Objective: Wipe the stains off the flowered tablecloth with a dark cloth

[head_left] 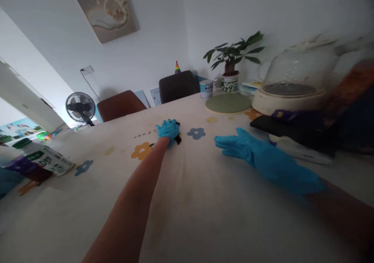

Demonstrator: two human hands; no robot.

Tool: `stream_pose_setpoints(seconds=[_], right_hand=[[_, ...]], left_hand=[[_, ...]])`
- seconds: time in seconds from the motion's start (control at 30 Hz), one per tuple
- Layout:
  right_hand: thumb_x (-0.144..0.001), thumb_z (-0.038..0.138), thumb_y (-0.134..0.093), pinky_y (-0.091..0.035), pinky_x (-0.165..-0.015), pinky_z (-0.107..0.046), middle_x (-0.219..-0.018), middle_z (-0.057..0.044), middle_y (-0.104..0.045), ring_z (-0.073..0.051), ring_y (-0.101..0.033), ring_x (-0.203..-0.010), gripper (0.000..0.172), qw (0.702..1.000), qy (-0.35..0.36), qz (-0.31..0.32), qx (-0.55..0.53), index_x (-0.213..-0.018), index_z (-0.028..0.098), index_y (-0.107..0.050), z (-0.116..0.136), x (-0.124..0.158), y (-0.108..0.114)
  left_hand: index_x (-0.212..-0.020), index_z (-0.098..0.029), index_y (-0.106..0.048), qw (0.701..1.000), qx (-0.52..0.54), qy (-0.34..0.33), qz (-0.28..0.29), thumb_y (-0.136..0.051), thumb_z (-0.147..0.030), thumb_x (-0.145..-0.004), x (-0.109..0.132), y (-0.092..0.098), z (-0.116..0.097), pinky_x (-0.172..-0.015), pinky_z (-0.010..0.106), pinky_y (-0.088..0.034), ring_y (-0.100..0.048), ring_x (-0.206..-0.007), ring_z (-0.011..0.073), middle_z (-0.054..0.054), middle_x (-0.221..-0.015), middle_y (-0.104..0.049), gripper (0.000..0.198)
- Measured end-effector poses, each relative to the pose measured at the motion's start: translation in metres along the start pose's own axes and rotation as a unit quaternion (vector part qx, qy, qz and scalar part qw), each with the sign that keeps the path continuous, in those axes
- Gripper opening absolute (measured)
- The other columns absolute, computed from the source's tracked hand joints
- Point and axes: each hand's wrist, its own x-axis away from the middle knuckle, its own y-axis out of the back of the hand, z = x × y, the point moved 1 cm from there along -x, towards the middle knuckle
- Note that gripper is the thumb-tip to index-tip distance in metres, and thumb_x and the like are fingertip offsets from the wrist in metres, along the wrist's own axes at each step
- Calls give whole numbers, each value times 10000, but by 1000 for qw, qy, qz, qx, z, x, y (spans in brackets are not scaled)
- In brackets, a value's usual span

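Note:
My left hand [168, 130], in a blue glove, presses down on a dark cloth [178, 139] on the flowered white tablecloth [187, 200]. Only the cloth's edge shows at the right of the fingers. To the right, my right hand [244, 146], also in a blue glove, is held over the table with its fingers stretched out and nothing in it. A blue printed flower lies between the two hands. Near the right hand is a black flat item [280, 128] at the table's right side.
A glass kettle on a white base [289, 101], a round green mat [228, 103], a potted plant [230, 82] and a tin [206, 89] stand at the back right. A white bottle [46, 157] stands at the left. Two chairs and a fan [80, 107] are beyond the table.

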Motion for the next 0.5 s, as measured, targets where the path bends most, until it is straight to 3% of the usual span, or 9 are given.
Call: stream_pose_setpoints(seconds=[0.1, 0.23, 0.4, 0.5], right_hand=[[-1106, 662, -459, -269, -1380, -493, -1542, -56, -731, -287, -645, -1484, 513, 1000, 3, -6, 5, -1296, 346, -814, -2, 0, 3], [-1086, 694, -477, -292, -1376, -495, -1497, -64, -758, -306, -645, -1482, 504, 999, 10, -13, 35, -1156, 368, -855, 0, 4, -1], [-1048, 741, -489, -367, -1345, -521, -1511, -84, -746, -337, -623, -1502, 531, 999, 23, -10, 47, -1114, 374, -867, 3, 6, -4], [-1060, 716, -488, -357, -1352, -510, -1522, -75, -740, -330, -624, -1502, 512, 999, 22, -10, 43, -1118, 375, -865, 4, 5, -2]], left_hand=[[-1593, -231, -591, 998, -5, 55, -16, -308, -383, -1085, -16, 4, 26, -1321, 808, -188, -400, -1610, 452, 218, -1705, -505, 601], [-1562, -248, -609, 992, -12, 120, -26, -353, -398, -1070, -20, 15, 75, -1308, 811, -195, -470, -1567, 472, 237, -1653, -558, 574], [-1532, -185, -619, 983, -25, 178, -23, -344, -413, -1067, 0, 34, 148, -1275, 771, -297, -526, -1531, 478, 279, -1648, -550, 587], [-1522, -186, -626, 984, -38, 174, -20, -337, -415, -1071, 23, 44, 188, -1247, 650, -421, -567, -1509, 427, 242, -1640, -578, 582]])
